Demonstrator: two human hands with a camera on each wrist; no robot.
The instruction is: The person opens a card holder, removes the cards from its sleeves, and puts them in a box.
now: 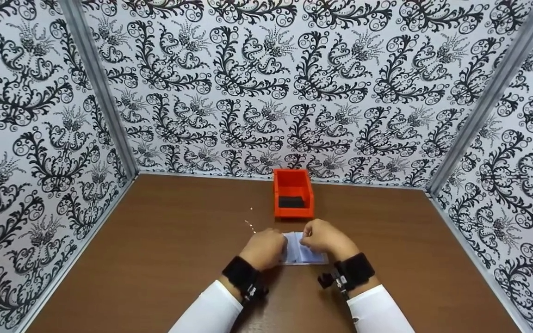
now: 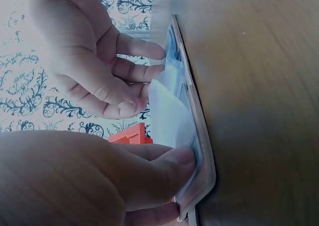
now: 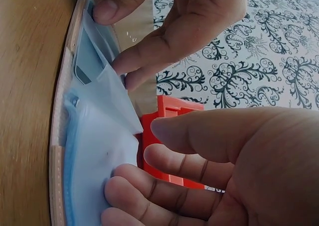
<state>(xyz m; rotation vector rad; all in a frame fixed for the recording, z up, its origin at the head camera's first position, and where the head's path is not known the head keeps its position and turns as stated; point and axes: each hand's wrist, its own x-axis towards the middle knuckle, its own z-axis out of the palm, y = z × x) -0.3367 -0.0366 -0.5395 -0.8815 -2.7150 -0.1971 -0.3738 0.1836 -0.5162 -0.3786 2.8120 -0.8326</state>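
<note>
A card holder [image 1: 312, 255] with clear plastic sleeves [image 3: 99, 136] lies opened out on the brown table between both hands. Its cover has a pinkish-tan edge [image 2: 203, 146]. My left hand [image 1: 264, 249] pinches the holder's left side, the thumb pressed on it in the left wrist view. Over the right half is my right hand [image 1: 326, 238]; its fingers are loosely bent, thumb apart from them, with nothing seen held between. Some right fingertips rest against the sleeves in the right wrist view. One sleeve [image 2: 169, 111] stands partly lifted near the middle.
Just beyond the holder stands an orange-red bin [image 1: 293, 212] with a dark flat thing [image 1: 291, 202] inside. Small white specks [image 1: 251, 226] lie on the table [image 1: 178, 222] left of the bin. Patterned walls [image 1: 266, 92] enclose the back and sides.
</note>
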